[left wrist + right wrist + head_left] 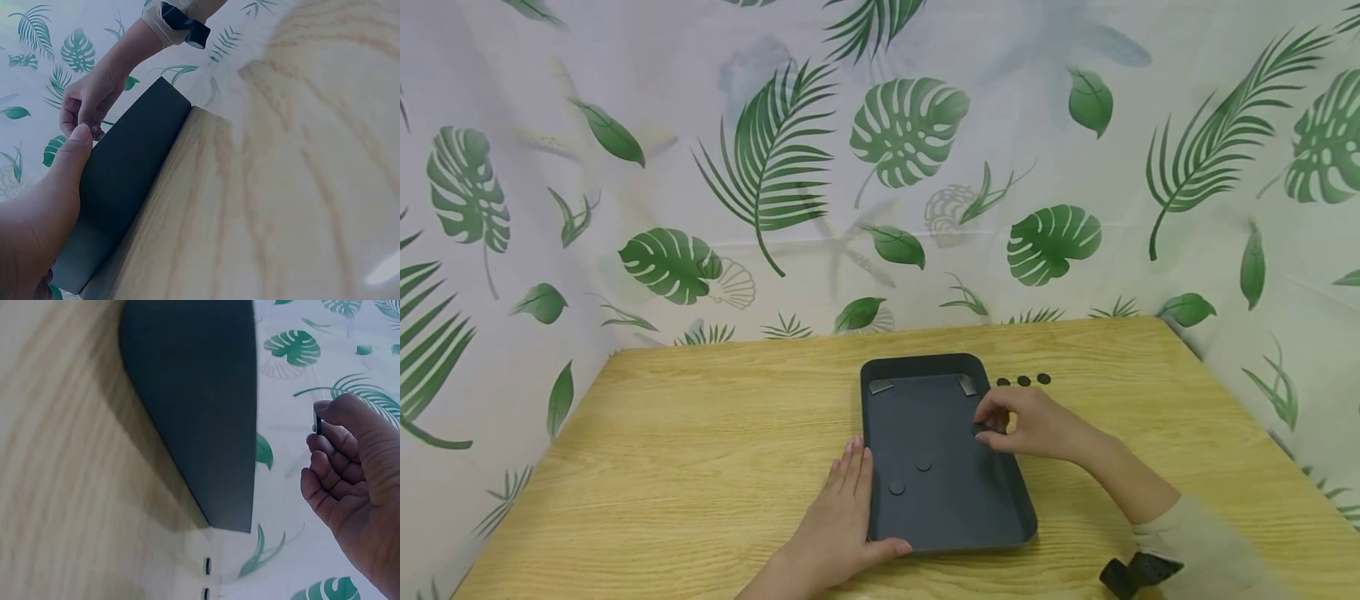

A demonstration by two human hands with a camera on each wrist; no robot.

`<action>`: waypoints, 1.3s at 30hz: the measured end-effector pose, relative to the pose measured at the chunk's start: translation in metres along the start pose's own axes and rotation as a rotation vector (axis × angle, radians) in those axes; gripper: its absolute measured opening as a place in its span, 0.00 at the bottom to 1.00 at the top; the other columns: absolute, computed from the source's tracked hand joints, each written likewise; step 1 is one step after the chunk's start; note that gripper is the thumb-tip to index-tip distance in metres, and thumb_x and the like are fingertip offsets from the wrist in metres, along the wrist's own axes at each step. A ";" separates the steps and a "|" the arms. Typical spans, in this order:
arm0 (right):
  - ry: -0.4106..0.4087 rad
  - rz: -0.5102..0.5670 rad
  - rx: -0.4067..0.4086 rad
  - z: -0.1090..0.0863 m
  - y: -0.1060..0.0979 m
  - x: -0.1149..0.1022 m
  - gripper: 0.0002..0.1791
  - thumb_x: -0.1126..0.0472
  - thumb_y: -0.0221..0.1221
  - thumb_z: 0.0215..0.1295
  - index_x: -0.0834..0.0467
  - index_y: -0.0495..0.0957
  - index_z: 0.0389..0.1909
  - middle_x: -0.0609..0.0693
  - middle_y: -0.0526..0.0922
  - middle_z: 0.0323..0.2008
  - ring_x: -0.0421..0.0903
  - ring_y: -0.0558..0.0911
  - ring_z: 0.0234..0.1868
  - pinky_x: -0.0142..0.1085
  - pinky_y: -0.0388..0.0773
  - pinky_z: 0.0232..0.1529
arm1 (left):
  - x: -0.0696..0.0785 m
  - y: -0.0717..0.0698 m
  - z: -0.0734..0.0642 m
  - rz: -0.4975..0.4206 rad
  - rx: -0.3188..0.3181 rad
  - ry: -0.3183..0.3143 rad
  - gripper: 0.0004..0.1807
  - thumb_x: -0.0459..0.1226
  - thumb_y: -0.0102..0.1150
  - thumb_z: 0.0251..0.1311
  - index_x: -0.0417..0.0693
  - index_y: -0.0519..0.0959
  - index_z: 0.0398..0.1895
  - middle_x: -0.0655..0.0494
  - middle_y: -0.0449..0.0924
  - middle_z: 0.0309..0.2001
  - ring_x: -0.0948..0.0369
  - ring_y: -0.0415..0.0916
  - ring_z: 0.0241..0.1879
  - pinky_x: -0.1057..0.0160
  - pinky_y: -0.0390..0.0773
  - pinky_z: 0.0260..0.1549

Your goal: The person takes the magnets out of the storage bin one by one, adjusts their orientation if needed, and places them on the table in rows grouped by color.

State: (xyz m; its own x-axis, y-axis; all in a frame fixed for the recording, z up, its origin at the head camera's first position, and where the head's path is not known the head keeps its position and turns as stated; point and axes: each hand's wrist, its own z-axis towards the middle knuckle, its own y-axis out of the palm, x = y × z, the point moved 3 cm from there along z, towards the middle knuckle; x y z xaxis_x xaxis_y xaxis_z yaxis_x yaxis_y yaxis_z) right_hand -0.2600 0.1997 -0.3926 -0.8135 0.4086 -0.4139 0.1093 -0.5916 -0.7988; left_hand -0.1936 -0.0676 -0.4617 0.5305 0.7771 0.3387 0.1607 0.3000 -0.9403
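Observation:
A dark grey rectangular tray lies on the table. Against its left side rests my left hand, fingers straight along the wall and thumb at the near rim. Above the tray's right part, my right hand pinches a small black disc between thumb and fingertips; the right wrist view has it edge-on. Inside the tray, two small dark discs, one slightly behind the other, lie flat on the floor. Silvery pieces occupy the far left corner and far right corner.
Three more black discs form a row on the wooden table, just right of the tray's far end. A leaf-patterned cloth hangs behind and at both sides. The right sleeve carries a black strapped device.

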 end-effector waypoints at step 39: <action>0.507 -0.063 0.057 -0.030 -0.010 0.068 0.06 0.64 0.65 0.56 0.58 0.79 0.33 0.43 0.77 0.25 0.35 0.73 0.26 0.30 0.73 0.26 | -0.001 -0.002 0.001 -0.018 -0.015 -0.011 0.60 0.68 0.49 0.55 0.30 0.43 0.72 0.35 0.34 0.74 0.45 0.32 0.74 0.46 0.50 0.68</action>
State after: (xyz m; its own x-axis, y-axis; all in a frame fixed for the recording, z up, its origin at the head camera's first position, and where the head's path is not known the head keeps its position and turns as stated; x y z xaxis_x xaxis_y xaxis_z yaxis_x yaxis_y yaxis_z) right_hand -0.2988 0.2543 -0.4257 -0.4370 0.7216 -0.5370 0.0261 -0.5866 -0.8095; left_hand -0.1953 -0.0685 -0.4603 0.5181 0.7777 0.3560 0.1828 0.3059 -0.9344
